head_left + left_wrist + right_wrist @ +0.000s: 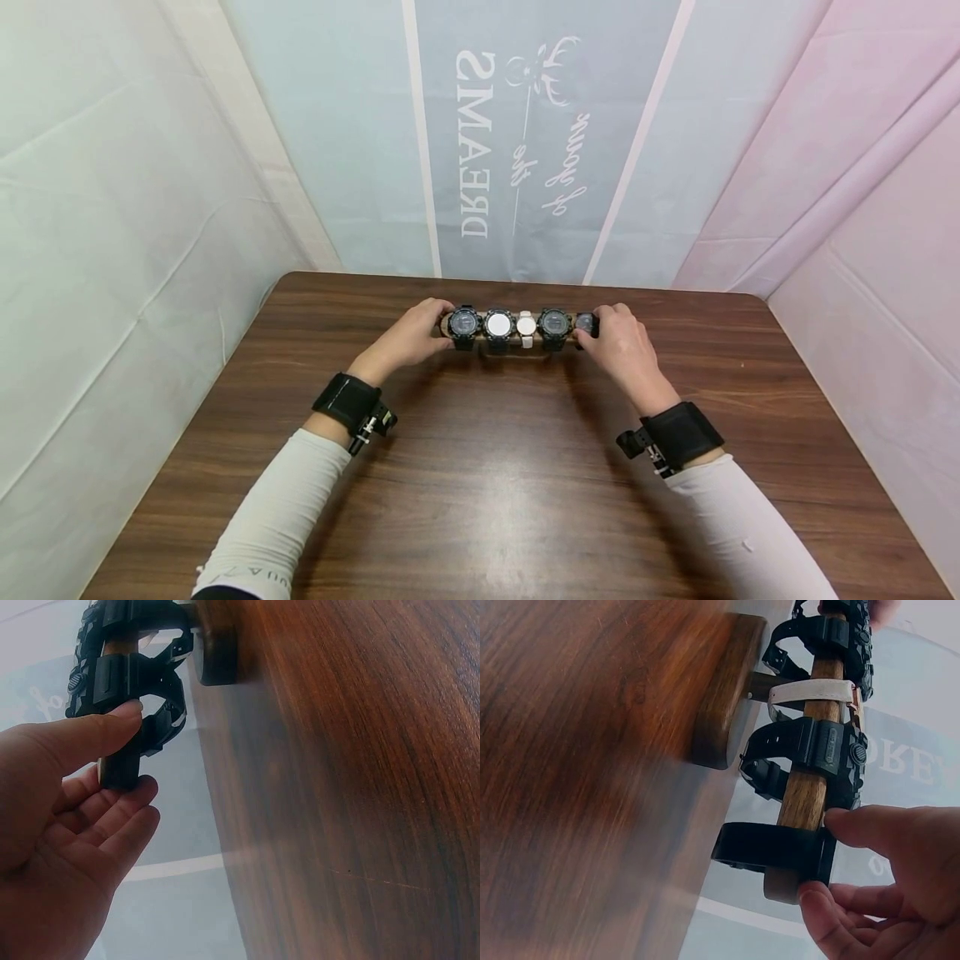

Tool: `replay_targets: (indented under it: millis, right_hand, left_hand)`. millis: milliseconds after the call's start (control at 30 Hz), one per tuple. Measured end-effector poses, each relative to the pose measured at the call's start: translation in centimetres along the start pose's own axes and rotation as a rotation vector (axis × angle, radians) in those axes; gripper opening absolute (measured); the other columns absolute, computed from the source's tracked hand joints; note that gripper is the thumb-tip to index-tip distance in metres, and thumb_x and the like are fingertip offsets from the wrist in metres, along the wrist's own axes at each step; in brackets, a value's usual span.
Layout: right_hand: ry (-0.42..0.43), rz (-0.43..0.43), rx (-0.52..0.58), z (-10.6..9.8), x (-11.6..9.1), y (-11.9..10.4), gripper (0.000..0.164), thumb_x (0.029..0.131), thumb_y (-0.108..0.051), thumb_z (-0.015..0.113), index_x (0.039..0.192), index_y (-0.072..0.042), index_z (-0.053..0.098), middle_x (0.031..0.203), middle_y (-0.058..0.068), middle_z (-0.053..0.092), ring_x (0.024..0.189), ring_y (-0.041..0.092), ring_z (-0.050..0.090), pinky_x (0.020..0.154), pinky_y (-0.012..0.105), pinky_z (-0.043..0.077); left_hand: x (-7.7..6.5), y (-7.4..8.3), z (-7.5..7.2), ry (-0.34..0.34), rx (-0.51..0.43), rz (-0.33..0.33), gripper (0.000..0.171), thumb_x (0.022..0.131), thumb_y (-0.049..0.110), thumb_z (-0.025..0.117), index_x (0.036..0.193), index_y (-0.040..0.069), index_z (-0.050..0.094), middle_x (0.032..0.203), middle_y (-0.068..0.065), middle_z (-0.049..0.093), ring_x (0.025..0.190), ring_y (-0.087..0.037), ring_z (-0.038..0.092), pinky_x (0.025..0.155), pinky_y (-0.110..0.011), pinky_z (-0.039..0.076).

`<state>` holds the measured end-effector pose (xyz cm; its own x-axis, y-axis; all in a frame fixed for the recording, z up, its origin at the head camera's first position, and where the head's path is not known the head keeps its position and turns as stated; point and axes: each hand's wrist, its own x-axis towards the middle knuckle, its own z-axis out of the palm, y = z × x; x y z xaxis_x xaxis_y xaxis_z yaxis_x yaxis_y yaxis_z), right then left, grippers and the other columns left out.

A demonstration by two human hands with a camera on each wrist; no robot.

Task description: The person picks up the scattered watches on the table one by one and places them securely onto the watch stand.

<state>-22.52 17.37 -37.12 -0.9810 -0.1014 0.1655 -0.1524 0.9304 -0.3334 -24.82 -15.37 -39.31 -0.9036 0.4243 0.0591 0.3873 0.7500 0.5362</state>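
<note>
A wooden T-shaped watch stand (803, 799) bears several watches along its raised bar. My left hand (408, 335) grips the bar's left end; its thumb lies against the strap of a chunky black watch (464, 322), and the fingers curl at the bar's tip. At the other end my right hand (624, 346) pinches a black watch with a dark, squarish face (769, 846) between thumb and fingers. Between the hands sit a black watch with a bright, glaring dial (498, 324), a slim white-strapped watch (527, 327) and another chunky black watch (555, 323).
The stand's wooden base (731, 697) rests on a brown wood-grain table (480, 500), near its far edge. Behind hangs a pale blue-grey cloth (360, 150) with printed lettering. White cloth walls (90, 250) enclose both sides.
</note>
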Motion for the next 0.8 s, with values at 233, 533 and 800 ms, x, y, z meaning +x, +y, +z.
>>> replay_targets:
  millis: [233,533,800]
  right_hand:
    - [-0.021,-0.030,0.013,-0.21,-0.05,-0.02,0.048,0.084,-0.027,0.065,0.117,0.005,0.056,0.104,0.023,0.051,0.081,0.033,0.055,0.063,0.043,0.050]
    - [-0.101,-0.039,0.026,-0.14,-0.21,0.25,0.052,0.087,-0.024,0.062,0.128,0.005,0.049,0.112,0.024,0.044,0.085,0.033,0.054,0.065,0.042,0.050]
    - [-0.093,-0.055,0.082,-0.11,-0.27,0.78,0.053,0.087,-0.024,0.062,0.129,0.006,0.046,0.116,0.026,0.044,0.093,0.035,0.051,0.072,0.045,0.049]
  left_hand:
    - [-0.05,0.02,-0.03,0.003,0.013,0.007,0.050,0.081,0.019,0.071,0.123,0.006,0.048,0.116,-0.009,0.050,0.099,-0.019,0.050,0.084,-0.036,0.047]
    - [-0.12,0.05,0.20,0.001,0.026,0.006,0.049,0.082,0.019,0.070,0.123,0.006,0.048,0.118,-0.009,0.050,0.101,-0.019,0.050,0.085,-0.036,0.046]
    - [-0.30,0.14,0.13,0.017,0.006,0.013,0.048,0.082,0.019,0.069,0.123,0.007,0.048,0.116,-0.007,0.049,0.101,-0.019,0.050,0.085,-0.035,0.046]
